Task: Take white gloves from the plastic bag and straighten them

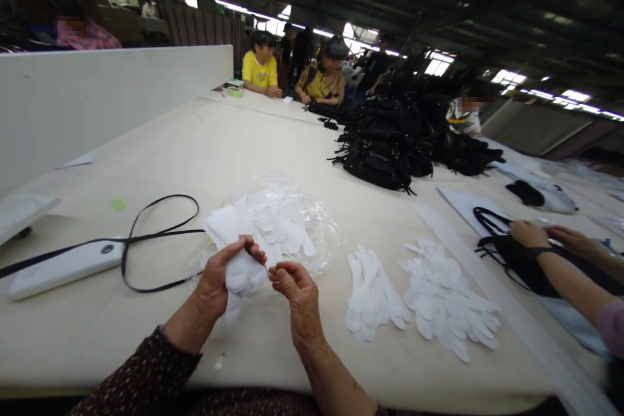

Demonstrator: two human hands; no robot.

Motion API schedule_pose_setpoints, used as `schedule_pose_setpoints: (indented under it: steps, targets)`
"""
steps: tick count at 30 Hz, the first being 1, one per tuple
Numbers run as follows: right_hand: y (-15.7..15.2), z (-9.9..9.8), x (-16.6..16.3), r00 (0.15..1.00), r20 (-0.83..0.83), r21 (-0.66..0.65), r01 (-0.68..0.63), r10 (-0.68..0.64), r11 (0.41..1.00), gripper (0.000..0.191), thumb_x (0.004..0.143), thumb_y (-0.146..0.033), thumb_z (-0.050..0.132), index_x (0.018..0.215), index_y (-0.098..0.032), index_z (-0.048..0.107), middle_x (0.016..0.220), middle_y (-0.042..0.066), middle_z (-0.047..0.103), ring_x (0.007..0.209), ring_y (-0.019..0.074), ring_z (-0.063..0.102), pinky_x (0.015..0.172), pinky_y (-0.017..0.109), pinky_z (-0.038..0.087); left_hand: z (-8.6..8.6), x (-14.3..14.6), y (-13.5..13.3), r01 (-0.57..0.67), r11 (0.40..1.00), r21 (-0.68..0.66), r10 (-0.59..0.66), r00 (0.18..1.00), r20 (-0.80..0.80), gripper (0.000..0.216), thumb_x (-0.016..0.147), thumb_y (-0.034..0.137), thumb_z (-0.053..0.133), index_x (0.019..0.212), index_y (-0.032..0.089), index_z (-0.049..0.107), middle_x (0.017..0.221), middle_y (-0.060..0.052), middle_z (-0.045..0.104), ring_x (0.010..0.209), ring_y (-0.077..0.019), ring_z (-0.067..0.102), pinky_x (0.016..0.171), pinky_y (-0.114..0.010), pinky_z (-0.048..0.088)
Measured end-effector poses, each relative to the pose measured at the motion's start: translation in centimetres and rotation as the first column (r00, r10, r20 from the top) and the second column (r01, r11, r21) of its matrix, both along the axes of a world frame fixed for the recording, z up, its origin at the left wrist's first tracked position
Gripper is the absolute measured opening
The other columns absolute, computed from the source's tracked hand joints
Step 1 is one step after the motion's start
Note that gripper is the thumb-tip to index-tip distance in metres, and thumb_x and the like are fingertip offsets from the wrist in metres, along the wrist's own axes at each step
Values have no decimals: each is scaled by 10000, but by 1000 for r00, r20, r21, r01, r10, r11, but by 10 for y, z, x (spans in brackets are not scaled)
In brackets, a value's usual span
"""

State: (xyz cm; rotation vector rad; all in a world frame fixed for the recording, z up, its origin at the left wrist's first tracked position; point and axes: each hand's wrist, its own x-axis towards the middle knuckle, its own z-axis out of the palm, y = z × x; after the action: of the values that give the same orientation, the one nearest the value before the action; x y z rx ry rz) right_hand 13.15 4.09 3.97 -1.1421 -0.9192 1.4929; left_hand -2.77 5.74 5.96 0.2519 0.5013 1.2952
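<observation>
My left hand [214,279] is closed around a bunch of flat white cut-out pieces with rounded ends [244,275]. Just right of the bunch, my right hand [296,296] has its thumb and fingertips pinched together; whatever is between them is too small to make out. Behind both hands lies a clear plastic bag [319,227] with more of these white pieces [273,231] in and around it. To the right on the table are two loose piles of similar pieces, a narrow pile [373,296] and a wider, spread one [446,299].
A white device [68,270] with a black strap [139,240] lies at left, near a low white partition [121,91]. Black fringed bags [377,156] are heaped at the back right. At right, a co-worker's hands [531,237] handle a black bag. Other people sit across the table [160,162].
</observation>
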Motion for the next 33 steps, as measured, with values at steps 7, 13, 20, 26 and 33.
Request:
schedule_pose_setpoints:
  steps: [7, 13, 20, 26, 33]
  targets:
    - [-20, -1, -18, 908, -66, -214, -419, 415, 882, 396, 700, -505, 752, 789, -123, 695, 697, 57, 727, 596, 143, 659, 568, 238, 455, 2, 3, 3, -199, 976, -88, 201, 979, 22, 98, 830, 241, 649, 879, 167, 692, 807, -35, 695, 820, -171, 689, 827, -325, 600]
    - [-21, -5, -23, 943, -113, -265, -333, 313, 905, 395, 601, -399, 834, 817, -122, 653, 651, 54, 726, 499, 118, 619, 496, 207, 431, -2, 3, -2, -223, 968, -112, 216, 974, -72, 101, 847, 234, 634, 897, 169, 693, 782, -32, 711, 784, -172, 695, 742, -309, 616]
    - [-15, -16, -17, 990, -117, -182, -103, 82, 978, 482, 586, -380, 867, 919, -148, 606, 578, -40, 637, 444, 93, 563, 454, 200, 451, -12, 15, -9, -209, 968, -138, 191, 973, -132, 130, 828, 182, 646, 955, 170, 676, 803, -47, 712, 786, -194, 691, 733, -336, 613]
    - [-17, -14, -12, 986, -73, -130, -156, 148, 979, 405, 676, -449, 812, 906, -148, 669, 763, 39, 702, 666, 148, 657, 593, 254, 523, -12, 24, -12, -102, 991, -88, 88, 985, -150, 78, 822, 230, 686, 869, 183, 645, 692, 4, 643, 720, -160, 647, 635, -243, 541]
    - [-9, -8, 22, 977, -34, -82, -210, 208, 974, 482, 710, -478, 779, 1071, -168, 706, 1017, 74, 709, 940, 199, 649, 834, 326, 510, -14, 16, -36, 176, 984, 31, -142, 875, -464, 227, 852, 330, 646, 705, 158, 644, 550, 18, 571, 571, -121, 538, 614, -240, 463]
